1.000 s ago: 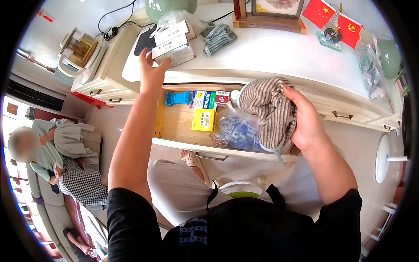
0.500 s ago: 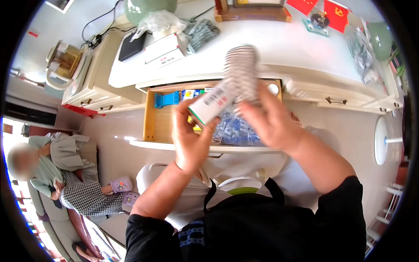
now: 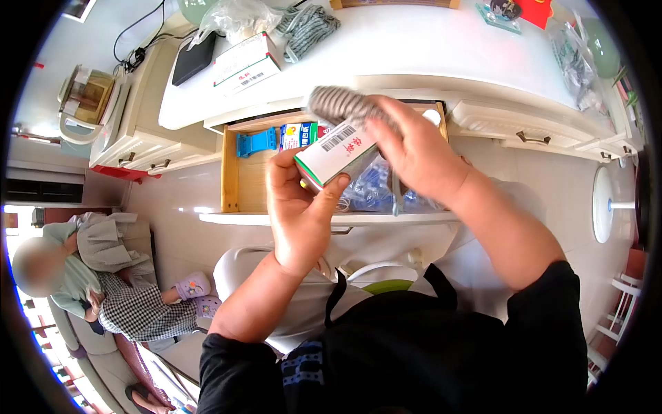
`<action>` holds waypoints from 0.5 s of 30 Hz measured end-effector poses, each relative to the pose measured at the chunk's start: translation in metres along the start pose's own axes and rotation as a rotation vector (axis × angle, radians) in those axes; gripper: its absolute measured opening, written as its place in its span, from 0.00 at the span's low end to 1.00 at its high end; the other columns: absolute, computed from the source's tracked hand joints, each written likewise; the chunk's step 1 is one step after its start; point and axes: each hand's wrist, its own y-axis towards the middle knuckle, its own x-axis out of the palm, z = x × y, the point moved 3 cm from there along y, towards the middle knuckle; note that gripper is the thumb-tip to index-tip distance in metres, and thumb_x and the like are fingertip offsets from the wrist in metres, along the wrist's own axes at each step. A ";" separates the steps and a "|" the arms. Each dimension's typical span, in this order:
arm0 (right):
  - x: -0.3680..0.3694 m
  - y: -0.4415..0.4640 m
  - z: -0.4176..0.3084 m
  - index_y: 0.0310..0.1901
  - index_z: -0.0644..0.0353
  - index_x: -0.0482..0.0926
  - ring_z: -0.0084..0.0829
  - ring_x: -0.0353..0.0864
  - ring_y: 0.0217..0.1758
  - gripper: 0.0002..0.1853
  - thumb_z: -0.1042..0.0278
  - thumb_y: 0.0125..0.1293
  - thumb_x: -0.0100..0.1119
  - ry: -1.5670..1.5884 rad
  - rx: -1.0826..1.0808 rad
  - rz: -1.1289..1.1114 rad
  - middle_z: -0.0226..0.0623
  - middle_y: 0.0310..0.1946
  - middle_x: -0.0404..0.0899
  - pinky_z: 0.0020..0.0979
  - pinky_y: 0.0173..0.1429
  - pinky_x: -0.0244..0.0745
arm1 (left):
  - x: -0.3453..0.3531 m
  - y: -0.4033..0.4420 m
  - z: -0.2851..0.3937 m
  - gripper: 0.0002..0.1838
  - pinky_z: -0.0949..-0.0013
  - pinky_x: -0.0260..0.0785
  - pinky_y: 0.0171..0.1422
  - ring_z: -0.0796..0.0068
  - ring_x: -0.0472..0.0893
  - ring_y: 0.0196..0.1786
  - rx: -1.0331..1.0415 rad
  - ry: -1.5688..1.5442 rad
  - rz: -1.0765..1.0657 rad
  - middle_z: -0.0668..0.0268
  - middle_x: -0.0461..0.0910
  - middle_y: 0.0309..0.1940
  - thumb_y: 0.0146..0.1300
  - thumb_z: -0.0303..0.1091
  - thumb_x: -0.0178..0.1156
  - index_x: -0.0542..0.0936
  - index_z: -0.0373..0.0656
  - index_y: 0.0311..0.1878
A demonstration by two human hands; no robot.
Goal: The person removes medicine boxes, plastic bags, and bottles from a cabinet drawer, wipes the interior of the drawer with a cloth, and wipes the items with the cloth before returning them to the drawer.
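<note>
My left hand [image 3: 298,221] grips a small white box [image 3: 331,157] with a barcode, red characters and a green edge, held tilted above the open drawer [image 3: 231,183]. In my right hand [image 3: 429,153] is a grey-brown striped cloth [image 3: 338,103], bunched against the far side of the box, its end sticking out to the left. Part of the cloth is hidden by my fingers. Below the hands, the drawer contains a blue plastic piece [image 3: 255,143], a blue-and-white packet [image 3: 295,135] and clear bluish plastic [image 3: 372,190].
On the white desktop [image 3: 400,52] lie a larger white box [image 3: 247,65], a black case [image 3: 196,61], a grey knitted cloth [image 3: 308,31] and a plastic bag [image 3: 238,21]. A glass kettle [image 3: 89,93] stands at left. Another person [image 3: 117,269] sits at the left.
The striped cloth has swung from upright to leaning left over the box, with my right hand moving up and left. The view has shifted slightly, and the small box stays in my left hand.
</note>
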 end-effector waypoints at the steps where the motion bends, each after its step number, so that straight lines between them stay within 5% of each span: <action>1: -0.004 0.002 0.003 0.52 0.59 0.70 0.36 0.74 0.49 0.18 0.58 0.66 0.44 0.234 0.253 -0.081 0.43 0.45 0.75 0.32 0.53 0.69 | 0.000 0.000 0.002 0.26 0.70 0.64 0.55 0.74 0.70 0.51 0.006 -0.005 -0.003 0.63 0.69 0.47 0.52 0.15 0.58 0.60 0.42 0.52; 2: 0.000 0.001 0.009 0.52 0.59 0.70 0.36 0.74 0.49 0.18 0.58 0.66 0.44 0.230 0.249 -0.073 0.43 0.45 0.75 0.32 0.53 0.69 | 0.001 -0.001 0.001 0.26 0.70 0.64 0.55 0.74 0.70 0.51 0.011 -0.008 -0.010 0.63 0.69 0.47 0.52 0.15 0.58 0.60 0.42 0.52; 4: 0.023 -0.002 0.028 0.51 0.58 0.71 0.29 0.76 0.46 0.19 0.54 0.68 0.40 1.269 0.588 -0.027 0.37 0.44 0.77 0.32 0.52 0.70 | -0.001 -0.004 0.001 0.21 0.67 0.59 0.59 0.75 0.69 0.52 0.069 -0.059 0.064 0.64 0.69 0.48 0.57 0.22 0.56 0.61 0.43 0.52; 7: 0.032 -0.009 0.009 0.46 0.60 0.72 0.25 0.76 0.39 0.17 0.56 0.67 0.43 1.581 0.722 0.019 0.33 0.37 0.77 0.29 0.45 0.72 | 0.003 -0.001 0.010 0.21 0.67 0.57 0.59 0.76 0.67 0.52 0.146 -0.093 0.051 0.65 0.69 0.48 0.59 0.30 0.56 0.60 0.42 0.54; 11: 0.026 -0.007 0.023 0.46 0.61 0.72 0.26 0.76 0.39 0.19 0.53 0.67 0.42 1.363 0.708 0.065 0.34 0.36 0.77 0.28 0.47 0.71 | -0.008 0.014 0.006 0.27 0.70 0.62 0.57 0.73 0.70 0.51 -0.125 0.255 -0.059 0.62 0.71 0.45 0.55 0.22 0.58 0.59 0.38 0.56; 13: 0.017 -0.005 0.029 0.47 0.64 0.71 0.29 0.75 0.42 0.21 0.52 0.66 0.42 1.154 0.599 0.063 0.38 0.39 0.76 0.29 0.49 0.69 | -0.007 0.017 0.010 0.31 0.72 0.67 0.49 0.74 0.73 0.45 -0.136 0.378 -0.185 0.61 0.73 0.41 0.50 0.20 0.61 0.58 0.36 0.57; 15: 0.016 -0.007 0.019 0.50 0.66 0.67 0.33 0.73 0.46 0.24 0.51 0.67 0.41 0.781 0.340 0.028 0.44 0.41 0.74 0.30 0.51 0.66 | 0.003 0.013 0.006 0.31 0.73 0.66 0.51 0.75 0.73 0.47 -0.188 0.284 -0.220 0.60 0.72 0.43 0.52 0.19 0.60 0.58 0.35 0.58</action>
